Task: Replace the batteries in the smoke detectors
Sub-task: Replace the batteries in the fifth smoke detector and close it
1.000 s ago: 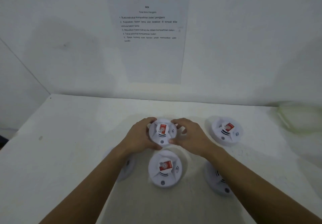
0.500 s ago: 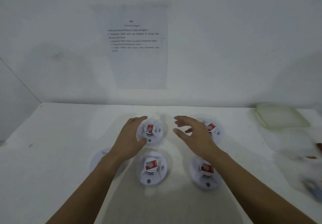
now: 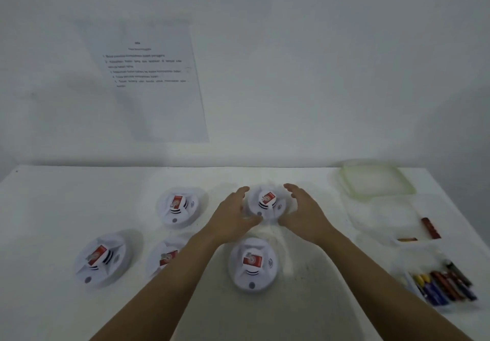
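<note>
Several white round smoke detectors with red labels lie on the white table point(image 3: 79, 202). My left hand point(image 3: 233, 216) and my right hand point(image 3: 305, 213) flank the far right detector point(image 3: 266, 202), fingers straight, one on each side; whether they touch it I cannot tell. Another detector point(image 3: 253, 263) lies just below my hands. Others lie at the far left-centre point(image 3: 180, 206), near centre point(image 3: 164, 257) partly behind my left forearm, and near left point(image 3: 102, 258). A clear tray of batteries point(image 3: 445, 285) sits at the right edge.
A clear container point(image 3: 392, 224) at the right holds a red battery point(image 3: 431, 228) and another small one point(image 3: 407, 239). Its greenish lid point(image 3: 376, 179) lies behind it near the wall. A printed instruction sheet point(image 3: 148, 80) hangs on the wall.
Both hands left the middle back detector and moved right to flank the far right one. The view swung right, bringing the battery tray and container into sight.
</note>
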